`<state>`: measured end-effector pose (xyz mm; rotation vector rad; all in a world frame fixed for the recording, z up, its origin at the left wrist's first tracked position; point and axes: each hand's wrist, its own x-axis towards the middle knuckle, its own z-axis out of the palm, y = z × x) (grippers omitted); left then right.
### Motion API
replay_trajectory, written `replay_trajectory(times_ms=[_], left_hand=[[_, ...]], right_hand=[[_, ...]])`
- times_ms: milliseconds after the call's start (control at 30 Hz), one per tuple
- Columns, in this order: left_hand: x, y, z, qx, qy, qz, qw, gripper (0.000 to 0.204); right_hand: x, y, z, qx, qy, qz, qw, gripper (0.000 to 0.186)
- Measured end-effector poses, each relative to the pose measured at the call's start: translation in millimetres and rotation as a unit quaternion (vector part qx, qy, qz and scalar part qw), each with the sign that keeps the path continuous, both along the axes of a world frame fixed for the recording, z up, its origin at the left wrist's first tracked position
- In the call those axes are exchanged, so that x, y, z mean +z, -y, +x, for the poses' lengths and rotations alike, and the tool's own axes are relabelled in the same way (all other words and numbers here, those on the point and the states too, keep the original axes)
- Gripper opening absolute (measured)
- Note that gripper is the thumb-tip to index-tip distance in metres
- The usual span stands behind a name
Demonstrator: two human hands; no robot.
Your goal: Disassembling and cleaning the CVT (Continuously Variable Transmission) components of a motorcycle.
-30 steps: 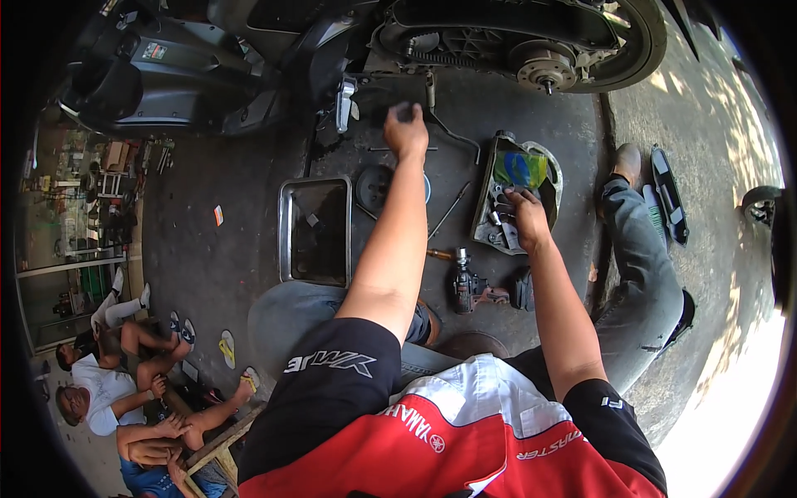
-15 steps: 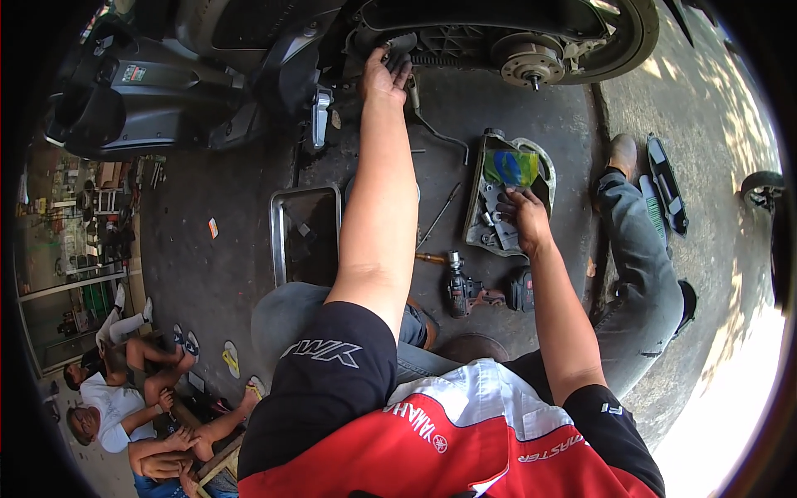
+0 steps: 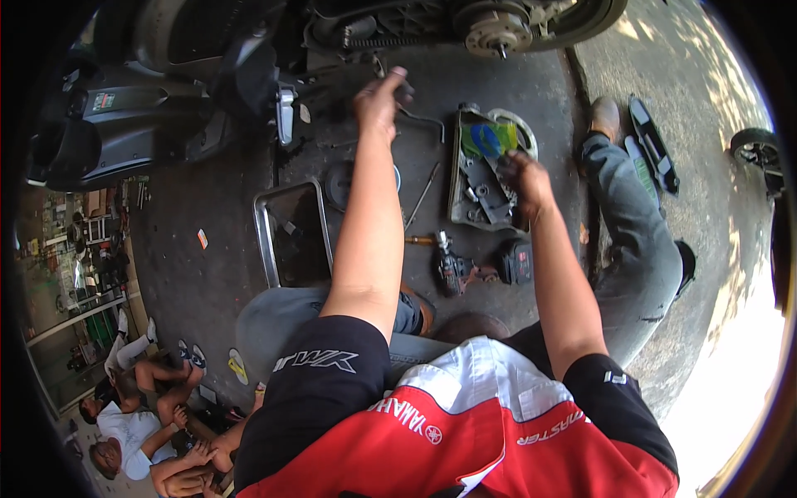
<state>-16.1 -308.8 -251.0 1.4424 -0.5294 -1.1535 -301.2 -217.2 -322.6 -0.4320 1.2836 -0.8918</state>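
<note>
Several small parts [image 3: 481, 191] sit in the cover [image 3: 455, 174], right of centre, plus a packet [image 3: 490, 139] (green and blue, kinda crumpled). Right hand [image 3: 527, 178] is at the cover's right edge, fingers too blurry to tell together from apart. Left hand [image 3: 380, 104] is up top, centre, near the bike [image 3: 415, 17]; can't tell if its fingers are clamped on anything.

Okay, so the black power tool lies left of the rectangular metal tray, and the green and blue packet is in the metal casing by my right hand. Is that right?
Not quite: the head view shows the black power tool lying right of the rectangular metal tray. The green and blue packet is in the metal casing by your right hand.
</note>
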Motion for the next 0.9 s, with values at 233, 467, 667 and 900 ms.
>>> replay_trajectory(times_ms=[233, 467, 667, 900], left_hand=[[-102.5, -98.9, -81.3, -0.345, 0.309, 0.147, 0.874, 0.045], [-99.5, -84.0, -58.4, -0.308, 0.315, 0.143, 0.886, 0.049], [-33.7, -8.2, -11.6, 0.023, 0.110, 0.012, 0.994, 0.044], [21.4, 60.8, 51.3, 0.152, 0.383, -0.065, 0.909, 0.069]], right_hand=[[21.0, 29.8, -25.7, -0.141, 0.088, 0.011, 0.986, 0.016], [2.3, 33.6, -27.2, -0.102, 0.092, -0.009, 0.990, 0.020], [76.0, 82.8, 20.5, -0.041, 0.038, -0.094, 0.994, 0.073], [131.3, 156.8, 64.2, -0.016, 0.060, -0.129, 0.990, 0.097]])
